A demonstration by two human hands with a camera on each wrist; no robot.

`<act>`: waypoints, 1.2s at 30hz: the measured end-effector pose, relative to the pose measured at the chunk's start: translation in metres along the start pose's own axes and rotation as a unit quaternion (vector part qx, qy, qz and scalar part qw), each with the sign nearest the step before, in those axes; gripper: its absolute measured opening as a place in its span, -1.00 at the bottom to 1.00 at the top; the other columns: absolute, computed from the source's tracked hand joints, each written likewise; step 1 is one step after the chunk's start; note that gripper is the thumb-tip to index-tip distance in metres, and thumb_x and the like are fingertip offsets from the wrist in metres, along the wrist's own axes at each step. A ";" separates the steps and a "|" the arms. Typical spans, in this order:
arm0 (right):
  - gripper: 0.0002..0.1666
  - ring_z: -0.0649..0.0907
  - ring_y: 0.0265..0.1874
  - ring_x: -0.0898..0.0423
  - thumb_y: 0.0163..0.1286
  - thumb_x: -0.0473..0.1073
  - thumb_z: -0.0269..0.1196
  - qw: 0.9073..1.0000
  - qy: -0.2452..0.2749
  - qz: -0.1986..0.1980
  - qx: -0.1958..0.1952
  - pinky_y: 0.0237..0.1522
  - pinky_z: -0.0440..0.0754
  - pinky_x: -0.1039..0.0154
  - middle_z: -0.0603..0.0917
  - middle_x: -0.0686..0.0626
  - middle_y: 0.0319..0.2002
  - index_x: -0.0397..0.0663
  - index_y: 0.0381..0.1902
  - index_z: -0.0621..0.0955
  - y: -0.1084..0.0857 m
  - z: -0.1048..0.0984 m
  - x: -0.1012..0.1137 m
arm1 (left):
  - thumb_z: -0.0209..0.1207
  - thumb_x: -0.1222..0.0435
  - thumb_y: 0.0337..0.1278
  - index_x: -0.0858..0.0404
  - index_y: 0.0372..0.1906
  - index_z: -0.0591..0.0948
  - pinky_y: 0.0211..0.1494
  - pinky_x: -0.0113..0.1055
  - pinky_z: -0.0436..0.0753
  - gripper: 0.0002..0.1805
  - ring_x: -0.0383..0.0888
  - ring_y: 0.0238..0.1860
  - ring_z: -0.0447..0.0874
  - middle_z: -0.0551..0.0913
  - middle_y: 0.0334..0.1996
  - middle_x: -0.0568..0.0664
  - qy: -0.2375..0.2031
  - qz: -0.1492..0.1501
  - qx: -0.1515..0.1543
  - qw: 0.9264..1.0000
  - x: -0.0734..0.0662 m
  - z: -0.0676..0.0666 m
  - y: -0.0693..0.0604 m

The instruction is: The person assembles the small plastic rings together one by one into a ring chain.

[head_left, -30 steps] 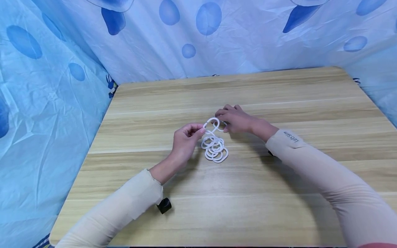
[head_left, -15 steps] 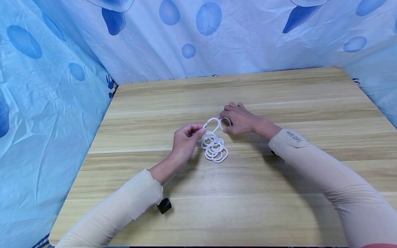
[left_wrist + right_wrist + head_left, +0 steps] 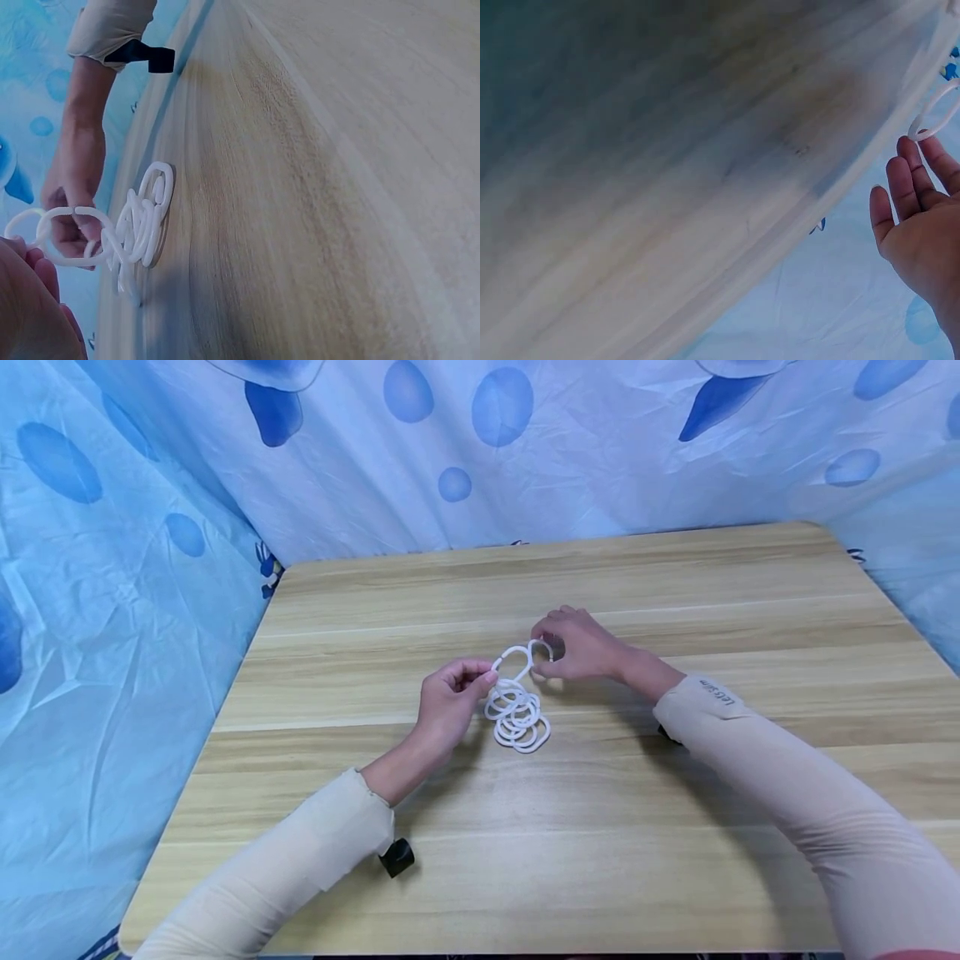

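My left hand [image 3: 448, 693] pinches a white plastic chain link [image 3: 513, 649] between thumb and fingers, above the table. From this link hangs a heap of joined white links [image 3: 517, 723], bunched on the wood in front of the hands. Joined to the raised link on its right is an end link [image 3: 530, 652], held between the thumb and fingers of my right hand [image 3: 587, 646]. In the left wrist view a small gap shows in the side of the raised link [image 3: 71, 262]. The right wrist view shows the end link [image 3: 921, 133] at the fingertips, partly cut off.
The wood-grain table [image 3: 600, 860] extends around both hands. A blue patterned plastic sheet [image 3: 600, 460] hangs behind it and along its left side. A black wrist device [image 3: 397, 857] sits under the left sleeve.
My right hand has shifted slightly right and away, drawing the end link out from the raised link. My left hand and the heap have stayed nearly still.
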State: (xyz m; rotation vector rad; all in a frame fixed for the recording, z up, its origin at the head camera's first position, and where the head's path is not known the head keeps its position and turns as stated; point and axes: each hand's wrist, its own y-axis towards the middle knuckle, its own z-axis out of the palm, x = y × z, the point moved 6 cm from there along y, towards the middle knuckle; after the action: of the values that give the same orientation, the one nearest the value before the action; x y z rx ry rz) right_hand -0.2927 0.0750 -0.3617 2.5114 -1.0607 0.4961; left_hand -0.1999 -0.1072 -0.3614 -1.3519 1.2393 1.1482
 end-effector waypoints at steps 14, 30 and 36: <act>-0.63 0.52 -0.22 0.03 0.21 -0.14 0.34 0.953 0.291 0.073 -0.042 -0.11 0.46 0.21 0.60 -0.10 -0.25 -0.20 -0.06 0.61 -0.005 -0.031 0.004 | 0.27 0.34 0.17 0.29 -0.19 0.67 -0.33 -0.50 0.48 -0.87 -0.20 -0.34 0.51 0.63 -0.37 -0.02 0.006 -0.005 0.013 1.000 0.000 0.005 0.000; -0.49 0.55 -0.12 -0.05 0.24 -0.22 0.27 0.898 0.440 0.015 0.027 -0.06 0.55 0.20 0.59 -0.19 -0.15 -0.36 0.12 0.51 -0.005 -0.025 0.046 | 0.27 0.32 0.17 0.28 -0.18 0.67 -0.31 -0.45 0.49 -0.85 -0.20 -0.33 0.50 0.63 -0.36 -0.03 0.010 -0.006 0.027 1.000 0.002 0.009 -0.001; -0.53 0.55 -0.15 -0.06 0.21 -0.23 0.29 0.909 0.413 0.005 0.044 -0.04 0.51 0.15 0.59 -0.18 -0.18 -0.29 0.07 0.54 -0.003 -0.017 0.050 | 0.26 0.32 0.18 0.29 -0.17 0.67 -0.22 -0.33 0.54 -0.84 -0.19 -0.32 0.53 0.64 -0.35 0.00 0.017 -0.011 0.031 0.999 0.002 0.010 0.000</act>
State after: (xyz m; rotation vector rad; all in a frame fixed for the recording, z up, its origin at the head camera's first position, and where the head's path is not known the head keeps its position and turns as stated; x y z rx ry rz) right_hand -0.2604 0.0544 -0.3249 1.9914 -0.7030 1.4615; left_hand -0.1997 -0.0972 -0.3648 -1.3408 1.2707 1.0680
